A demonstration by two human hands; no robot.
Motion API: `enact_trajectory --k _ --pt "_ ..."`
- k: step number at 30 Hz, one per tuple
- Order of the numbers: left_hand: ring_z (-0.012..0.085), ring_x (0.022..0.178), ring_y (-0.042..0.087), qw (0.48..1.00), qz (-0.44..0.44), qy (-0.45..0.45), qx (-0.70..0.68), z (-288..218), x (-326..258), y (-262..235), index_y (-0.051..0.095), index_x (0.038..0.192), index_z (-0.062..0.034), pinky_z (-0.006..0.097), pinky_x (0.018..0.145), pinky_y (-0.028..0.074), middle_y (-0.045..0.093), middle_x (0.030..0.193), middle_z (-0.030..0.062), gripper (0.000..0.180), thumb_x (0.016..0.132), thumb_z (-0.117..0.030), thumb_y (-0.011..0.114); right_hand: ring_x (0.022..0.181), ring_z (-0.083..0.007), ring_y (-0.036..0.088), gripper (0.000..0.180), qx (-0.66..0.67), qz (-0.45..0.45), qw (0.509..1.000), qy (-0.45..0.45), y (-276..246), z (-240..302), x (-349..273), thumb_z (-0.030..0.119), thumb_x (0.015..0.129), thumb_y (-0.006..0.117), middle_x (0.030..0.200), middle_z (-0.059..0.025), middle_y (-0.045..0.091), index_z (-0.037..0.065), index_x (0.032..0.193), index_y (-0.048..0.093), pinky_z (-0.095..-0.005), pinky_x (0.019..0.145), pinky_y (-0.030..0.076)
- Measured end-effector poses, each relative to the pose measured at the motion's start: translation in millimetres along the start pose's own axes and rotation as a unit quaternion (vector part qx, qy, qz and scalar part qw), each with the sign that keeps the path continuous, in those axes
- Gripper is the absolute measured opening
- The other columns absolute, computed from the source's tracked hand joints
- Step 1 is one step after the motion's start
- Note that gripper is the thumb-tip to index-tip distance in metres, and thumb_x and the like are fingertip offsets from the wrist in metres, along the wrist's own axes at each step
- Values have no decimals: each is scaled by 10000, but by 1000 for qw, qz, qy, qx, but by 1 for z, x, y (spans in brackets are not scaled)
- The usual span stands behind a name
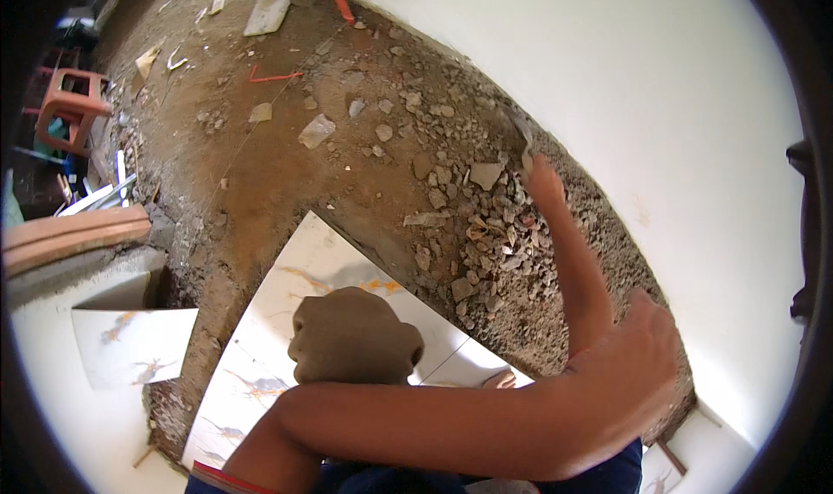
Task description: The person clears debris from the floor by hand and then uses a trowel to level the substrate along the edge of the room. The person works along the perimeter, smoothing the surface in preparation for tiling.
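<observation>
Rubble (486, 233) and loose stones lie along the foot of the white wall (625, 86). Right hand (542, 181) holds a trowel (523, 138) at the wall's base. Left hand (629, 364) grips the right forearm. Marbled tiles (286, 286) lie on the dirt floor (260, 164); a stool (69, 103) stands at its left edge.

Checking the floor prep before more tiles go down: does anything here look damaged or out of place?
Yes. Broken grey rubble lies heaped along the white wall, and loose tile shards are scattered over the brown dirt bed. A pink plastic stool sits tilted at the far left.
</observation>
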State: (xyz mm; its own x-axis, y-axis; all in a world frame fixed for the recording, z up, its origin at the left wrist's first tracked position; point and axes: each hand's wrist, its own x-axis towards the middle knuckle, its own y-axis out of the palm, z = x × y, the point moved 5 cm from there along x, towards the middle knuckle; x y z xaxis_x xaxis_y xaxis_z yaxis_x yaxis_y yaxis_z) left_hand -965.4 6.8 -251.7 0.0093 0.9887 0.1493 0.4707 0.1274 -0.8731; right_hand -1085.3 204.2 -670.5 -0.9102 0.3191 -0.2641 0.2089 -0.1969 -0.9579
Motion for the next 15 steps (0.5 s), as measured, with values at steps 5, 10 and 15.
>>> enact_trajectory --k 5,10,15 --pt "191 907 579 997 -47 35 -44 18 -7 -4 795 980 -55 394 799 423 658 895 56 288 932 -311 673 877 -403 756 391 -15 -6 1000 -4 -16 14 -25 315 1025 661 1062 -233 732 34 1240 495 -516 689 622" --pt "236 933 597 995 -85 -39 -38 -9 9 -7 791 1010 -22 448 878 434 673 933 81 309 965 -278 624 870 -350 769 406 -151 -34 985 -77 -37 38 44 343 1016 686 1001 -234 733 49 1227 502 -460 666 641" --pt "277 1014 626 992 -106 -55 -33 -10 7 -14 771 1105 6 528 1021 441 711 1063 137 342 992 -271 605 821 -348 772 299 -15 -6 999 -33 -4 33 32 208 1043 615 963 -223 761 19 1261 538 -471 630 624"
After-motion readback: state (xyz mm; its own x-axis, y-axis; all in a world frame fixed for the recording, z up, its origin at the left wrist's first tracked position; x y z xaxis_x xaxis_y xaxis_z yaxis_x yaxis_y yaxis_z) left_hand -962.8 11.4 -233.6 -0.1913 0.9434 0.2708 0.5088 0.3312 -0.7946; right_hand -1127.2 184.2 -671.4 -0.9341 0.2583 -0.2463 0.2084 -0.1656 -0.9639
